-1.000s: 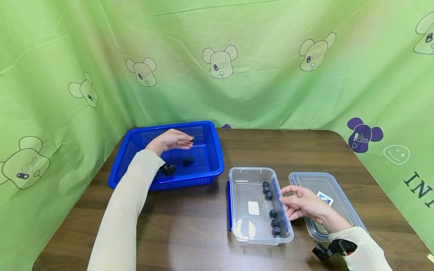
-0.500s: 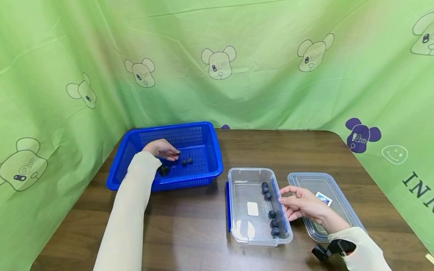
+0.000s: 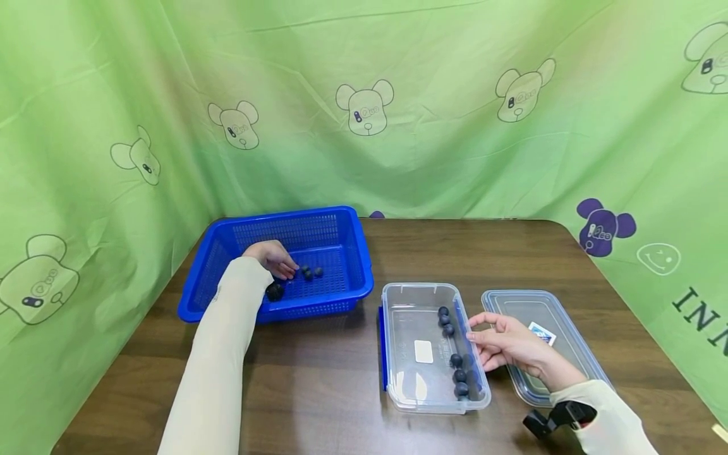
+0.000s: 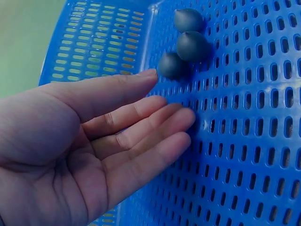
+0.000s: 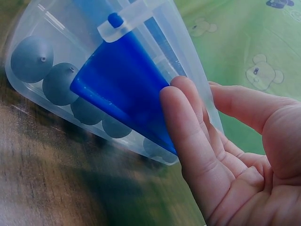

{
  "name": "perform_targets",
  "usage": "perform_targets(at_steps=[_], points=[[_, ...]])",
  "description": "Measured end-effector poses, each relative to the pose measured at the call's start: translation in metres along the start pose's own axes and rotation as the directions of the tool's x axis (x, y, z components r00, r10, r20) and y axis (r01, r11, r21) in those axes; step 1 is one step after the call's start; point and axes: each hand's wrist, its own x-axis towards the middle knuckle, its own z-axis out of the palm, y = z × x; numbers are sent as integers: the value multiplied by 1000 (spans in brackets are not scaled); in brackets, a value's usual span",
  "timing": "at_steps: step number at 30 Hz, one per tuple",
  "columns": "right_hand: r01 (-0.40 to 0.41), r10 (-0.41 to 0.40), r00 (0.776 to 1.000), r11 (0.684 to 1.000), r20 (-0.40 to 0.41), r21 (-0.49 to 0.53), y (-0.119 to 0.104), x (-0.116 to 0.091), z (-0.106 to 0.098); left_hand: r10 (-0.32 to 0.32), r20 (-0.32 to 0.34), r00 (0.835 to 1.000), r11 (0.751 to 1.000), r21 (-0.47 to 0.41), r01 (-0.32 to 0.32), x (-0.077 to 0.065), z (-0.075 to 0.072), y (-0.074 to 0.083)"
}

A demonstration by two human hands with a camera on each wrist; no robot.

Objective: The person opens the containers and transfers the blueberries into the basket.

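Dark capitals (image 3: 702,316) reading "INN" stand on the green curtain (image 3: 443,170), far right; the label (image 3: 542,332) on the lid (image 3: 569,344) is illegible.

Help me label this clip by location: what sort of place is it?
Probably a curtained-off indoor booth for recording handwork: a printed green curtain hangs behind a brown table, and a black device is worn at the right wrist.

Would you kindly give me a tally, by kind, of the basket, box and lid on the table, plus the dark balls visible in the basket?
Blue basket: 1
Clear box: 1
Clear lid: 1
Dark balls visible in the basket: 3
Total: 6
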Motion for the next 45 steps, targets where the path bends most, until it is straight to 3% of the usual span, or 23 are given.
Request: perform_targets(at_steps=[5,8,17,22,29,36,45], points=[[-3,2,1000,1000,3,6,1,1,0,115,-18,993,993,-24,-115,-4,-2,4],[-5,5,1000,1000,1,7,1,1,0,184,-17,983,979,-83,-185,-4,-2,9],[-14,14,1000,1000,-9,-1,0,2,0,309,-7,951,904,-310,-296,-14,13,38],[-16,16,1000,1000,-8,-2,1,2,0,361,21,932,867,-375,-327,-20,35,61],[-23,23,1000,1000,-15,-6,0,2,1,404,58,913,860,-364,-358,-24,74,83],[-21,20,1000,1000,-15,-14,1,3,0,413,43,910,838,-409,-361,-27,108,95],[-8,8,1000,1000,-1,4,3,3,-1,448,123,885,831,-423,-362,-34,156,102]])
